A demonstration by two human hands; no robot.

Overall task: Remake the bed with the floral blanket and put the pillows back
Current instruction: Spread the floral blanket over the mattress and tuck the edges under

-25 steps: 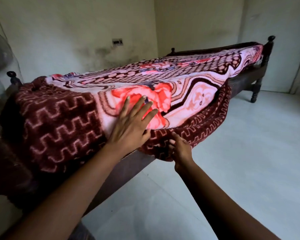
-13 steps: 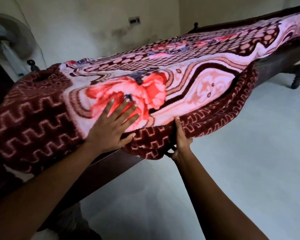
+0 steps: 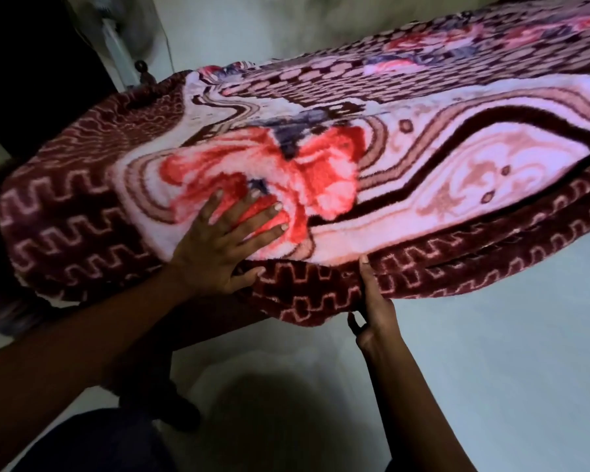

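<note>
Head view: the left hand point(image 3: 225, 243) is pressing flat, fingers spread, on the big red flower of the floral blanket point(image 3: 423, 158). The blanket is lying over the bed point(image 3: 160, 396) and spilling past its edge beneath that palm. Just right of it and lower, the right hand point(image 3: 375, 311) is pinching the blanket's maroon border, thumb on top, fingers tucked underneath.

Bed: a dark wood bed point(image 3: 215, 315) with a round knob on its corner post point(image 3: 139, 66).
On the bed: the floral blanket point(image 3: 389, 158), pink and white with a big red flower, spread over the top.
Blanket edge: a dark red zigzag border hangs over the near side and the end.
Floor: the floor point(image 3: 491, 352) is pale and smooth; a bed leg point(image 3: 160, 390) stands on it.
</note>
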